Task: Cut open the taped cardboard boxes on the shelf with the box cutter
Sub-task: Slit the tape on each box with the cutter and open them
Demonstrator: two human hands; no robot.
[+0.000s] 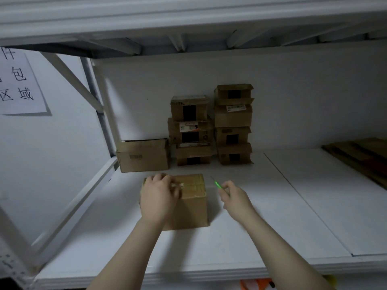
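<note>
**Hands.** The left hand lies on the top of a cardboard box. Its fingers curl down onto the taped seam and hold the box. Motion blur hides the fingertips. The hand also covers the box's left top edge and near-left corner.

The right hand is closed round a box cutter and is held in the air just right of the box, clear of it. Only a slim green stretch of the tool shows beyond the fingers. A thin, faint tip points away from the person, and the handle is hidden in the fist.

**Box.** It is plain brown and squarish, with glossy tape across the top. It stands on the shelf, a smooth white board.

**Beyond the hands.** Two stacks of small cardboard boxes stand against the white back wall. They bear dark tape patches and labels too small to read. Beyond the left hand sits a wider carton.

**Far right of the right hand.** Flat brown sheets lie there, cut off by the frame.

**Left of the left hand.** A paper sign hangs on the side wall, partly cut off.

**Below the shelf edge.** An orange object is visible but cannot be identified.
</note>
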